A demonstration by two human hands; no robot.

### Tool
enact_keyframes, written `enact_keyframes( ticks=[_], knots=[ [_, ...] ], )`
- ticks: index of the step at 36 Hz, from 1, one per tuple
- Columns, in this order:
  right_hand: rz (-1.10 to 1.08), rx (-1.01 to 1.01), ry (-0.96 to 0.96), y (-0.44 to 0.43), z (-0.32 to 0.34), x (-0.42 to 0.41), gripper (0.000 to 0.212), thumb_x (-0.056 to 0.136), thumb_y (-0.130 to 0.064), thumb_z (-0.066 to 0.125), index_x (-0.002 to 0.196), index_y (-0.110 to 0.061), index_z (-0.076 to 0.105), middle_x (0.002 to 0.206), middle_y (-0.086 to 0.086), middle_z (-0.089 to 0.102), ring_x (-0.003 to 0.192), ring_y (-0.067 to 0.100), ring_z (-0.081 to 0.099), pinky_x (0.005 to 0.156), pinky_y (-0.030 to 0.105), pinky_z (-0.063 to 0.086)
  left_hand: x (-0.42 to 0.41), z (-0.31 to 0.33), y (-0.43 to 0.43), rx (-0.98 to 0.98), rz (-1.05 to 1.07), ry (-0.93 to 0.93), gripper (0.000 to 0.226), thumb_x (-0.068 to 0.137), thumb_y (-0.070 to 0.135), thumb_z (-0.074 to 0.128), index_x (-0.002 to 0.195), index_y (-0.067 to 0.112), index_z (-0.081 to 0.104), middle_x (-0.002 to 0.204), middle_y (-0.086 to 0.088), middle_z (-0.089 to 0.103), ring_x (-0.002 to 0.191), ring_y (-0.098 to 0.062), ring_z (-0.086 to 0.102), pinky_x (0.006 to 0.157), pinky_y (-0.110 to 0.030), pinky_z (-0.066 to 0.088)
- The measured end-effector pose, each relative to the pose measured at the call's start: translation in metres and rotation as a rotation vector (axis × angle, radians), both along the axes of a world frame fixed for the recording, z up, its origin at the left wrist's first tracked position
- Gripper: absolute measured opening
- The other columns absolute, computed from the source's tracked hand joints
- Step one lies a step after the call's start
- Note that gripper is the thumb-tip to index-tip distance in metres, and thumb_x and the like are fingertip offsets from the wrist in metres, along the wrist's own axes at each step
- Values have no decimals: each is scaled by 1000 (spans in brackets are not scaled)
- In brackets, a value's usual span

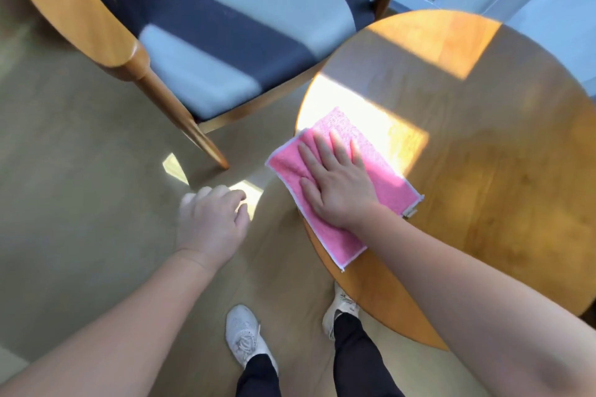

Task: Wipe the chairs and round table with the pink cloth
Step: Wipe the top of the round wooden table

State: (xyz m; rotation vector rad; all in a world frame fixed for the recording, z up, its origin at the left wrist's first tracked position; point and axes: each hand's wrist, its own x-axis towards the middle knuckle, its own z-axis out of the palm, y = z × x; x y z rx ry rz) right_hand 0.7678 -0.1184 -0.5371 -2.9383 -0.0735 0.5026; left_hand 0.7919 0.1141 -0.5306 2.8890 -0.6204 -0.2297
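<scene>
A wooden chair [200, 51] stands just beside the round table [483, 145]. Your right hand [335, 187] presses the pink cloth [380, 167] flat, fingers straight and spread; your left hand [209, 222] hangs loosely curled, empty.

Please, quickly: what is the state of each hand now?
Left hand: holds nothing, fingers loosely curled, above the floor.
Right hand: flat, fingers straight, presses the pink cloth on the round table.

Glossy wood table [483, 171] — nubby cloth [380, 167]
</scene>
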Motion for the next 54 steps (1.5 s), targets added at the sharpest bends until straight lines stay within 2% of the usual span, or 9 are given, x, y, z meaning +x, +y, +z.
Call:
enact_keyframes(
  ticks=[6, 10, 16, 24, 30, 36, 40, 48, 54],
  knots=[
    [-5, 50, -77, -13, -2, 52, 59, 98, -48, 23, 151, -24, 30, 159, 9, 26, 146, 40, 19, 116, 58, 9, 8, -3, -20, -5, 24, 20, 36, 78, 32, 35, 81, 19, 69, 76, 0, 63, 73, -29, 60, 69, -38, 43],
    [24, -6, -81, -36, -5, 90, 58, 101, -45, 23, 155, -23, 20, 163, 6, 11, 149, 34, 6, 118, 54, 1, 12, 0, -39, -53, 42, 26, 35, 79, 30, 37, 87, 19, 70, 83, 1, 65, 79, -27, 61, 72, -38, 46],
    [-22, -25, -121, -85, -7, 132, 64, 96, -48, 21, 156, -26, 17, 163, 2, 13, 150, 31, 9, 120, 50, 3, 22, 1, -85, -112, -4, 6, 28, 81, 23, 49, 100, 16, 68, 98, 0, 63, 94, -23, 59, 83, -35, 46],
    [-165, -19, -129, -155, -8, 153, 58, 102, -50, 16, 156, -30, 11, 164, 1, 8, 150, 28, 6, 120, 49, 4, 25, -6, -163, -194, -112, -15, 45, 83, 24, 45, 123, 7, 56, 128, -9, 56, 125, -22, 38, 110, -32, 22],
    [-219, 18, -156, -190, -7, 143, 56, 103, -47, 19, 155, -27, 18, 162, 6, 15, 150, 29, 8, 120, 49, 4, 28, -13, -214, -100, -34, 61, 58, 82, 23, 41, 134, 0, 50, 142, -15, 47, 134, -27, 42, 112, -41, 24],
    [-286, -28, -114, -203, -11, 105, 58, 102, -49, 15, 156, -30, 9, 164, 1, 4, 151, 27, 2, 121, 48, 2, 28, -20, -217, -65, -45, 36, 63, 82, 28, 35, 137, 0, 45, 146, -15, 41, 137, -27, 37, 115, -37, 17],
    [-326, -63, -48, -210, -10, 60, 58, 101, -51, 9, 154, -32, -5, 163, -2, -10, 150, 24, -10, 121, 44, -6, 28, -17, -218, -47, -123, 49, 61, 82, 29, 36, 138, 6, 47, 147, -15, 41, 136, -31, 37, 113, -45, 25],
    [-491, -50, 1, -202, -9, -24, 61, 98, -54, 7, 154, -33, -3, 159, -7, -16, 149, 20, -14, 120, 42, -11, 27, -16, -218, -1, -218, 63, 56, 84, 28, 32, 134, 12, 53, 143, -12, 47, 132, -33, 43, 109, -51, 30],
    [-513, -47, 2, -203, -9, -26, 59, 101, -51, 13, 154, -32, -2, 158, -8, -17, 149, 21, -13, 120, 45, -10, 27, -17, -221, -3, -203, 52, 57, 84, 27, 31, 134, 11, 52, 144, -13, 45, 134, -33, 41, 110, -51, 28]
  ],
)
